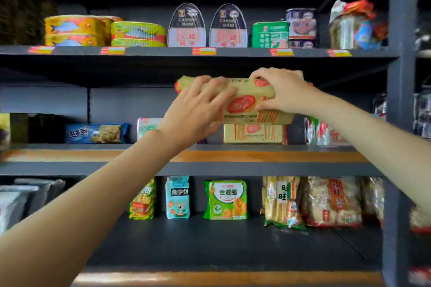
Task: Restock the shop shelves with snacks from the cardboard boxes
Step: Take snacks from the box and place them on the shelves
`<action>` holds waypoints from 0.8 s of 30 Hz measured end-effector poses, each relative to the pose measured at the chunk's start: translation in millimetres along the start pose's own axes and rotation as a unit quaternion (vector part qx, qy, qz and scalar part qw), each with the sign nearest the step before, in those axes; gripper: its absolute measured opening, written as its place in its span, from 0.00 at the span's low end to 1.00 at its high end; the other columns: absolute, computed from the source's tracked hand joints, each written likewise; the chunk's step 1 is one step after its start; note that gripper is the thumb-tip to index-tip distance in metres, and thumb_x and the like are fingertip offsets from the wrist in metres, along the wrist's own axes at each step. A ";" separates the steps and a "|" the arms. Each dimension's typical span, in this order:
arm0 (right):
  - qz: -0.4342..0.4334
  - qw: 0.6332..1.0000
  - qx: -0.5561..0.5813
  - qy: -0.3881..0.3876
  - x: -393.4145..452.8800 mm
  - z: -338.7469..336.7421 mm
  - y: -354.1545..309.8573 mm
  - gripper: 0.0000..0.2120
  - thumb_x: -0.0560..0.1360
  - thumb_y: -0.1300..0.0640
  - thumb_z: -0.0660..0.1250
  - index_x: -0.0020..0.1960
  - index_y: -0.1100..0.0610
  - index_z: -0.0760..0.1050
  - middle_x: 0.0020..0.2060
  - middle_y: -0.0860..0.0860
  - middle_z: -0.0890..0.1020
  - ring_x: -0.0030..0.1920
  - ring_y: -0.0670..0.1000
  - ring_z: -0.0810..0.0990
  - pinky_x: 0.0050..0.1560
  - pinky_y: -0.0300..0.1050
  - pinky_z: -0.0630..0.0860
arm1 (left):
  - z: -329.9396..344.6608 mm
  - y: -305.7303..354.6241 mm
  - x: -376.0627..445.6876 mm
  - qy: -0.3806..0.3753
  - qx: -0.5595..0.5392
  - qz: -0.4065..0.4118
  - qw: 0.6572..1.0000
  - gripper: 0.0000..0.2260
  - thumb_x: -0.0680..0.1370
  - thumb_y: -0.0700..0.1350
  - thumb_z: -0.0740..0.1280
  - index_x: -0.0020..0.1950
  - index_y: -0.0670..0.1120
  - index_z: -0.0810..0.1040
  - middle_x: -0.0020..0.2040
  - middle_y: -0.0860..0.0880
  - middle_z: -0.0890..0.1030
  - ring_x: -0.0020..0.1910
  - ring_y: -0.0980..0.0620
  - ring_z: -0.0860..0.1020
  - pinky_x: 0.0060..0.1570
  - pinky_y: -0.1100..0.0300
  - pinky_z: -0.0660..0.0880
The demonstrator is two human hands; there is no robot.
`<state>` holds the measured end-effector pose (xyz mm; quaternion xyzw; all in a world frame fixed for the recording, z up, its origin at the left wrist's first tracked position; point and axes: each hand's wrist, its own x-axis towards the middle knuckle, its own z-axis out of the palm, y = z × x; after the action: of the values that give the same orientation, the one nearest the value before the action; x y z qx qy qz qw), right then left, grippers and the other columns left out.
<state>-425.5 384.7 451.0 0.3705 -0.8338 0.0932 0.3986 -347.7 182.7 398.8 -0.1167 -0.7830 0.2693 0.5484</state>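
On the middle shelf a blue biscuit pack is seen lying at the left. Further right, a yellow cracker pack is held up in the air by both hands — the left hand is spread over its front and left end with fingers curled round it, the right hand is clamped on its right end. Directly below it, a matching yellow pack is seen lying flat on the shelf.
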 end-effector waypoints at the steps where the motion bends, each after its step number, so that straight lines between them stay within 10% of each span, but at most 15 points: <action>1: -0.001 0.999 -0.042 -0.001 4.6 7.1 15.4 0.28 0.69 0.47 0.73 0.65 0.49 0.67 0.57 0.50 0.74 0.57 0.55 0.71 0.58 0.49 0.59 | 10.7 2.0 5.1 -0.024 -0.011 -0.018 0.999 0.30 0.66 0.45 0.74 0.67 0.45 0.70 0.64 0.42 0.73 0.59 0.40 0.69 0.53 0.48 0.73; 5: 0.021 0.994 -0.087 -0.062 25.7 47.4 71.7 0.28 0.69 0.47 0.72 0.65 0.49 0.67 0.56 0.49 0.74 0.58 0.55 0.72 0.57 0.49 0.60 | 57.2 1.5 23.2 -0.151 -0.057 -0.127 0.979 0.23 0.78 0.44 0.60 0.73 0.49 0.62 0.71 0.48 0.64 0.66 0.45 0.64 0.60 0.53 0.65; 16: 0.054 0.959 0.011 -0.278 80.9 137.3 144.0 0.25 0.72 0.50 0.71 0.65 0.57 0.70 0.59 0.50 0.76 0.55 0.51 0.77 0.49 0.41 0.72 | 175.9 21.1 86.5 -0.434 -0.131 -0.083 0.888 0.21 0.78 0.38 0.58 0.70 0.51 0.69 0.77 0.49 0.53 0.73 0.46 0.58 0.70 0.55 0.58; 24: 0.047 0.971 -0.017 -0.235 94.9 164.5 152.3 0.19 0.73 0.58 0.69 0.64 0.57 0.74 0.59 0.54 0.74 0.60 0.53 0.73 0.55 0.46 0.73 | 202.8 25.6 98.5 -0.475 -0.112 -0.092 0.868 0.24 0.79 0.37 0.55 0.73 0.53 0.62 0.77 0.49 0.48 0.73 0.47 0.61 0.67 0.58 0.62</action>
<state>-667.6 366.8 432.6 0.3352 -0.9221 0.0082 0.1930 -574.1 191.4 411.8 0.0374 -0.9809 0.1512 0.1163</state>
